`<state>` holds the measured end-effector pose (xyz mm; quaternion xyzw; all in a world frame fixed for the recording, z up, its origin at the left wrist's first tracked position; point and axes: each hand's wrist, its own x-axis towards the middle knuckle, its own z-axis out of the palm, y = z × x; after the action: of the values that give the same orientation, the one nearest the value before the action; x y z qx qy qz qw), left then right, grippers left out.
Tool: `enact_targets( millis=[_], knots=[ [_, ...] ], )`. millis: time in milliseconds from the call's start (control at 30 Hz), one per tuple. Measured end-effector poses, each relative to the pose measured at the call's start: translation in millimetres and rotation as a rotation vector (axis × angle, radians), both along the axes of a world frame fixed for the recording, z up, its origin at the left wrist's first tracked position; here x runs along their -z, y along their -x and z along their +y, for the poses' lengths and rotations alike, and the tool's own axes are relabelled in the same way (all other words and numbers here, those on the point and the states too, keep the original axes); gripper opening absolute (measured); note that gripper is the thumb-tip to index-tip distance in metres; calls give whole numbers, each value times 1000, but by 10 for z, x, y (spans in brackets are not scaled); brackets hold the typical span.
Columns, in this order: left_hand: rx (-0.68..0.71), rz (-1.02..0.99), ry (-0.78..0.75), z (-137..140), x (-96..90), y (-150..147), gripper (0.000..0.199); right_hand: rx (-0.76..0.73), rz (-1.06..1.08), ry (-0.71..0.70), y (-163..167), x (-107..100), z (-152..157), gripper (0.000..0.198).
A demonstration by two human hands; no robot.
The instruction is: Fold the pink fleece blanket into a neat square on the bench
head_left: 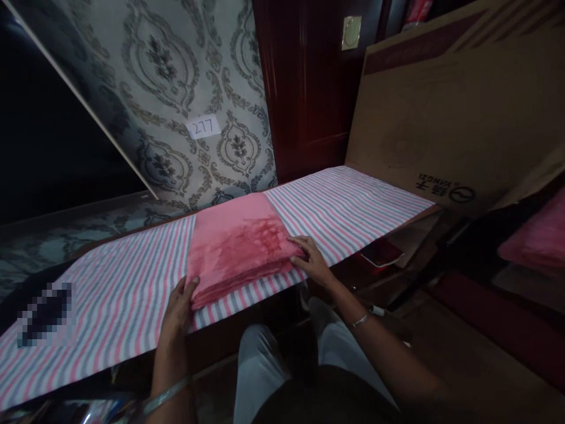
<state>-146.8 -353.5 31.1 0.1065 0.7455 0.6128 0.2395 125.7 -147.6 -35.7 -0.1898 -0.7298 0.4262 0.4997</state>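
A folded pink cloth [236,242] lies flat on a table covered with a pink, grey and white striped sheet [119,288]. My left hand [179,307] grips the cloth's near left corner, thumb on top and fingers under the edge. My right hand [309,256] rests on the cloth's near right corner, fingers pressed against its edge. Both wrists wear thin bangles.
A large cardboard sheet [441,112] leans at the back right, beside a dark red wooden door [309,88]. Patterned wallpaper with a paper label "277" [203,126] rises behind the table. Another pink cloth [536,238] lies at far right. My knees are under the table's front edge.
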Motion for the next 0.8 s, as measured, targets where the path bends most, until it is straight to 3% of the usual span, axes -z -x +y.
enact_targets(
  millis=[167, 400, 633, 700, 800],
  knots=[
    [-14, 6, 0, 27, 12, 17, 68, 6, 50, 13, 26, 15, -22, 30],
    [-5, -26, -36, 32, 64, 55, 74, -21, 77, 122, 47, 77, 69, 23],
    [66, 45, -41, 18, 5, 1, 51, -11, 72, 115, 44, 57, 67, 22],
    [61, 181, 17, -13, -15, -40, 48, -15, 71, 110, 35, 41, 56, 21],
    [-88, 755, 156, -36, -23, -201, 52, -15, 102, 123, 36, 37, 49, 19]
  ],
)
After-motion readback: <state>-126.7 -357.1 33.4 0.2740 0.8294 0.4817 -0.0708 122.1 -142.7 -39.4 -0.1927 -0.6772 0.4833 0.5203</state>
